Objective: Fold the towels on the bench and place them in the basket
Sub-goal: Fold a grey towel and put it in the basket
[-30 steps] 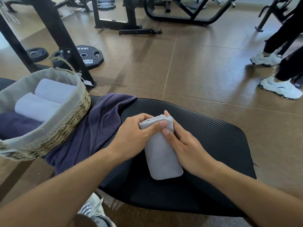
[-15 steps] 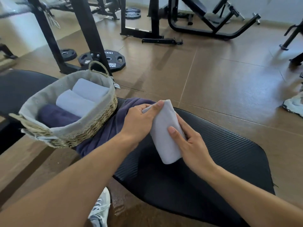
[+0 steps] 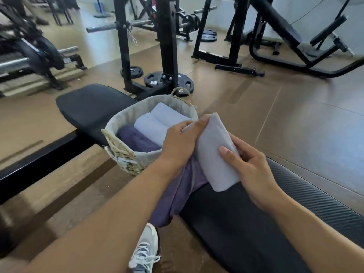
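A folded light grey towel (image 3: 213, 146) is held in the air above the black bench (image 3: 246, 223). My left hand (image 3: 180, 142) grips its upper left edge and my right hand (image 3: 250, 166) holds its right side, thumb on top. Just left of it stands the woven basket (image 3: 126, 152) with a grey lining, on the bench. Inside lie two rolled light towels (image 3: 155, 123) and a dark purple one (image 3: 136, 138). An unfolded purple towel (image 3: 177, 196) hangs over the bench edge below my hands.
Another black bench pad (image 3: 88, 107) stretches behind the basket. A black rack post (image 3: 167, 46) and weight plates (image 3: 155, 80) stand on the brown floor beyond. My white shoe (image 3: 144, 251) is at the bottom. Gym machines fill the back.
Both hands have lifted the folded grey towel off the bench and carried it left toward the basket. The view has swung left, so the basket now sits near the middle.
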The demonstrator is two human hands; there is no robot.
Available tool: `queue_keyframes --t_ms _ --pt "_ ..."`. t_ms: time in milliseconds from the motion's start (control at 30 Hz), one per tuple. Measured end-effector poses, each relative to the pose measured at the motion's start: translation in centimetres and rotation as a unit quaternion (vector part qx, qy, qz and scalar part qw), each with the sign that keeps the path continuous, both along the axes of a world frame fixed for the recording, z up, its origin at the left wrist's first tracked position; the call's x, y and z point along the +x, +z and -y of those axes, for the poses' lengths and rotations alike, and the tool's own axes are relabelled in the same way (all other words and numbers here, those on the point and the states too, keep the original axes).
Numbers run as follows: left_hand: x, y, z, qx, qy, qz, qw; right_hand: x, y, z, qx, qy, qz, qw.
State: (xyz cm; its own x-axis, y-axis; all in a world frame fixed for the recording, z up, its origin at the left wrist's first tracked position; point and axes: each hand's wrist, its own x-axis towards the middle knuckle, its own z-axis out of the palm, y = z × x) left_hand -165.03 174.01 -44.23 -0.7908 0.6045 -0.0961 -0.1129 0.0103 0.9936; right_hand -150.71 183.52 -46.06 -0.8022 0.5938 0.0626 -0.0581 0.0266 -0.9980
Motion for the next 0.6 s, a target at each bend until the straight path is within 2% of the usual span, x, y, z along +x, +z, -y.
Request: queue_keyframes --t_ms 100,233,367,433,533,600 --pt "-2.9 1.0 1.2 0.01 0.102 -0.023 0.994 -4.1 1.2 0.8 0.016 0.024 -0.007 1.0" --pt "-6.5 1.9 4.2 -0.024 0.221 -0.193 0.956 -10.5 2.6 1.8 0.054 0.058 0.025 0.997" --pt "-8.9 1.4 7.1 -0.143 0.247 -0.315 0.905 -17.1 3.1 2.8 0.133 0.058 0.062 0.988" --pt "-9.6 0.8 8.3 -0.222 0.245 -0.352 0.876 -19.5 2.7 3.2 0.179 0.065 0.109 0.976" --pt "-10.4 -0.3 9.8 -0.322 0.218 -0.372 0.843 -22.0 1.2 3.1 0.22 0.098 0.225 0.944" --pt "-10.8 -0.7 10.4 -0.36 0.199 -0.356 0.839 -22.8 0.1 3.0 0.228 0.11 0.272 0.928"
